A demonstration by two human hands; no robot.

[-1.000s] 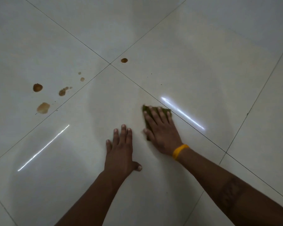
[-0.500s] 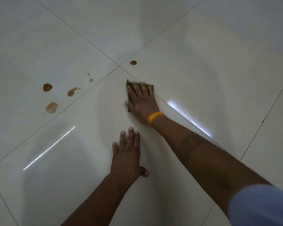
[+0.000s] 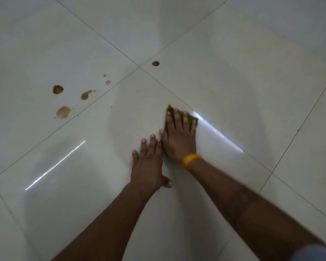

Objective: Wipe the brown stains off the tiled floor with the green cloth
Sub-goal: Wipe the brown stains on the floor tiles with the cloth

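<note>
We press the green cloth point(image 3: 193, 121) flat under our right hand point(image 3: 179, 136), left hand point(image 3: 148, 164) splayed empty just beside it.

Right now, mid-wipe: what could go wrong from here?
1. The right hand presses the green cloth on tile that looks clean; the brown stains lie apart on the far-left tile, one more past the grout cross. They may get missed.
2. The left hand is planted flat beside the right hand and could block the sweep.
3. The glossy floor may be slick when wet.
</note>
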